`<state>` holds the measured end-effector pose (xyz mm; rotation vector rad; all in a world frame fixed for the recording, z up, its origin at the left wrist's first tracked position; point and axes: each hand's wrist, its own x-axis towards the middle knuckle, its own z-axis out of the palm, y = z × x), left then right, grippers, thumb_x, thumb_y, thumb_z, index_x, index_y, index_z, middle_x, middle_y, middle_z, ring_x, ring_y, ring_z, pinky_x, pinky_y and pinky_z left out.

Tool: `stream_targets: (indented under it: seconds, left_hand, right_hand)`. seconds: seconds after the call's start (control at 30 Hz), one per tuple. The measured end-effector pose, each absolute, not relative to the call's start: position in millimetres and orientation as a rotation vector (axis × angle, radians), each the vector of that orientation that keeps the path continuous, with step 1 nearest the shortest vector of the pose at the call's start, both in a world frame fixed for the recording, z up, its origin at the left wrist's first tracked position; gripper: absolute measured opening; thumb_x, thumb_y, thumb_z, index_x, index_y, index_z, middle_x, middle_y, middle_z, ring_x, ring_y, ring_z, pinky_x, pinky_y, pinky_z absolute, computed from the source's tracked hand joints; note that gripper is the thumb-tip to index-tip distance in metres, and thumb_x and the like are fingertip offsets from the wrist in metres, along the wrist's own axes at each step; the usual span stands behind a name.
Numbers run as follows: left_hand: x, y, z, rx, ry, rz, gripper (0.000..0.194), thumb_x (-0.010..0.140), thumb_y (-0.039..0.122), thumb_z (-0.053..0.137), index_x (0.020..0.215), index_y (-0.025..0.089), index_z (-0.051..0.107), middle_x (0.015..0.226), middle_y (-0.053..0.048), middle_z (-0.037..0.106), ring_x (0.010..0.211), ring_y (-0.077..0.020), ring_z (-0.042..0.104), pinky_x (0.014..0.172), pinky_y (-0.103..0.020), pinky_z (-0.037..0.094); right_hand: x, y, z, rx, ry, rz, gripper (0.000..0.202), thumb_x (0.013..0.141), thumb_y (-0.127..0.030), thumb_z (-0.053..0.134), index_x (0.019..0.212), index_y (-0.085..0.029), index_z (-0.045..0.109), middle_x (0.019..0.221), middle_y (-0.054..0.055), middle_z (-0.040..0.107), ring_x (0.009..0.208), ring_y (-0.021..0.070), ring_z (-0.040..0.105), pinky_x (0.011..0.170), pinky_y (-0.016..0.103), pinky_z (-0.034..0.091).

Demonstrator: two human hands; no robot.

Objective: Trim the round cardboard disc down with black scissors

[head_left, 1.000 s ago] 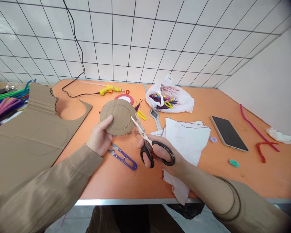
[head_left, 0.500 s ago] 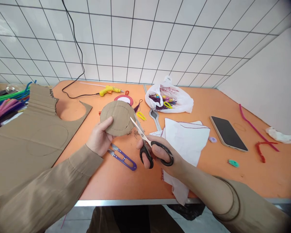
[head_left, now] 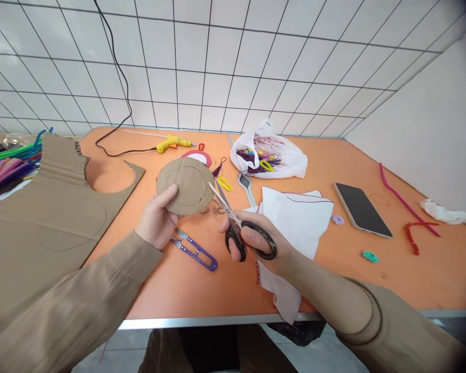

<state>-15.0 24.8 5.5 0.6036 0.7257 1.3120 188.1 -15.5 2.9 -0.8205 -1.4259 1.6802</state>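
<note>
A round cardboard disc [head_left: 190, 189] with a smaller circle drawn inside it is pinched at its lower left by my left hand [head_left: 157, 217], thumb on top. My right hand [head_left: 256, 238] has its fingers through the black handles of a pair of scissors [head_left: 231, 215]. The scissor blades are slightly apart, with their tips at the disc's right edge. Below the disc, purple thread snips [head_left: 197, 253] lie on the table. Dark scraps [head_left: 217, 210] are scattered near the blades. A white cloth [head_left: 291, 217] with dark red stitching lies partly under my right hand.
A large cut cardboard sheet [head_left: 70, 207] covers the left side, beside colourful pipe cleaners [head_left: 11, 168]. Toward the back are a yellow glue gun [head_left: 174, 143] with a black cord and a white plastic bag [head_left: 295, 160] of threads. A phone [head_left: 363, 210] lies at the right.
The scissor tips have shifted slightly up and are nearer the disc's outer right edge. Both hands keep their hold, and the whole view has moved a little.
</note>
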Motion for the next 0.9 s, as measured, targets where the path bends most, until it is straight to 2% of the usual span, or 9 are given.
stream_targets:
  seconds: [0.13, 0.37, 0.63, 0.77, 0.9]
  left_hand:
    - [-14, 25, 6, 0.581, 0.751, 1.33, 0.031, 0.079, 0.018, 0.066, 0.11, 0.014, 0.068, 0.119, -0.01, 0.07, 0.123, -0.0291, 0.056, 0.093, -0.036, 0.056]
    - [-14, 24, 7, 0.577, 0.787, 1.308, 0.024, 0.081, 0.015, 0.063, 0.104, 0.013, 0.069, 0.11, -0.01, 0.074, 0.115, -0.0287, 0.062, 0.08, -0.031, 0.062]
    - [-14, 24, 2, 0.58, 0.794, 1.317, 0.028, 0.077, 0.015, 0.067, 0.104, 0.012, 0.068, 0.103, -0.011, 0.075, 0.112, -0.0286, 0.064, 0.084, -0.032, 0.06]
    - [-14, 24, -1, 0.613, 0.82, 1.316, 0.019, 0.077, 0.017, 0.068, 0.095, 0.011, 0.07, 0.097, -0.011, 0.076, 0.107, -0.0285, 0.067, 0.082, -0.031, 0.06]
    - [-15, 25, -4, 0.645, 0.809, 1.273, 0.025, 0.073, 0.02, 0.074, 0.097, 0.013, 0.072, 0.102, -0.01, 0.076, 0.108, -0.0298, 0.066, 0.082, -0.032, 0.06]
  right_hand:
    - [187, -16, -1, -0.8, -1.423, 1.698, 0.046, 0.078, -0.058, 0.066, 0.09, -0.015, 0.058, 0.056, 0.001, 0.061, 0.048, 0.0133, 0.048, 0.049, 0.026, 0.033]
    - [188, -15, -1, -0.783, -1.428, 1.704, 0.044, 0.08, -0.057, 0.065, 0.091, -0.015, 0.059, 0.056, 0.002, 0.062, 0.048, 0.0132, 0.048, 0.049, 0.027, 0.033]
    - [187, -15, -2, -0.812, -1.395, 1.716, 0.046, 0.077, -0.058, 0.066, 0.09, -0.015, 0.06, 0.055, 0.002, 0.062, 0.048, 0.0141, 0.05, 0.049, 0.027, 0.033]
    - [187, -15, -2, -0.794, -1.407, 1.703, 0.045, 0.078, -0.058, 0.066, 0.089, -0.015, 0.06, 0.055, 0.001, 0.062, 0.049, 0.0147, 0.051, 0.049, 0.027, 0.034]
    - [187, -17, 1, -0.813, -1.412, 1.683, 0.043, 0.078, -0.058, 0.065, 0.087, -0.016, 0.06, 0.054, 0.001, 0.061, 0.05, 0.0153, 0.051, 0.05, 0.028, 0.035]
